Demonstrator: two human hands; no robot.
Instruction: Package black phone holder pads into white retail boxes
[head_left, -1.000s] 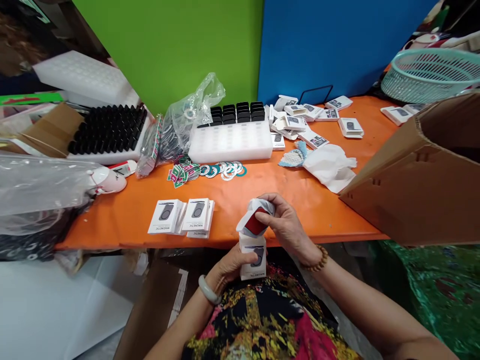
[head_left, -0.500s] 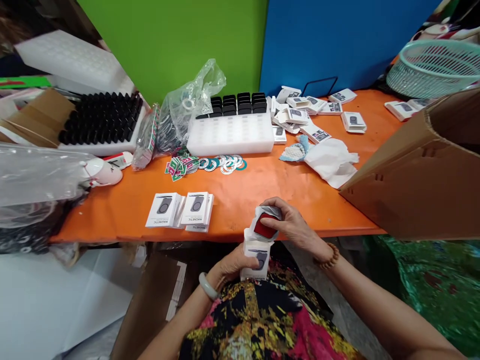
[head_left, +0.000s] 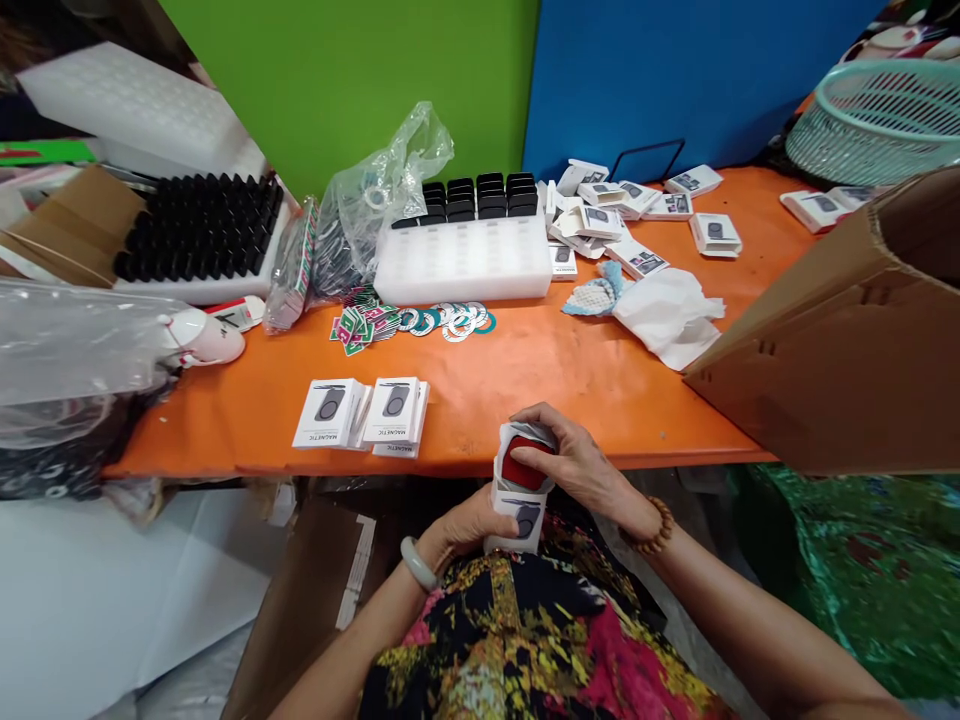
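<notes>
My left hand (head_left: 472,520) grips a small white box (head_left: 519,532) printed MAGNETIC, its top open, just below the table's front edge. In my right hand (head_left: 574,460) is a red flat piece (head_left: 528,463) in clear wrapping, with the thumb pressed on its face. The lower end of the wrapped piece sits at the mouth of the box; how deep it reaches is hidden. To the left on the orange table (head_left: 465,390) lie two small stacks of closed boxes, a left stack (head_left: 328,415) and a right stack (head_left: 394,412).
Stickers (head_left: 361,326) and rings (head_left: 457,320) lie before a white foam tray (head_left: 463,265) of black pieces. White boxes (head_left: 600,220) are piled behind a crumpled white cloth (head_left: 667,315). A big cardboard carton (head_left: 825,350) stands right; a plastic bag (head_left: 82,340) lies left.
My right hand has brought the wrapped red piece from above the box down to its opening. The view has shifted slightly. My left hand keeps hold of the box.
</notes>
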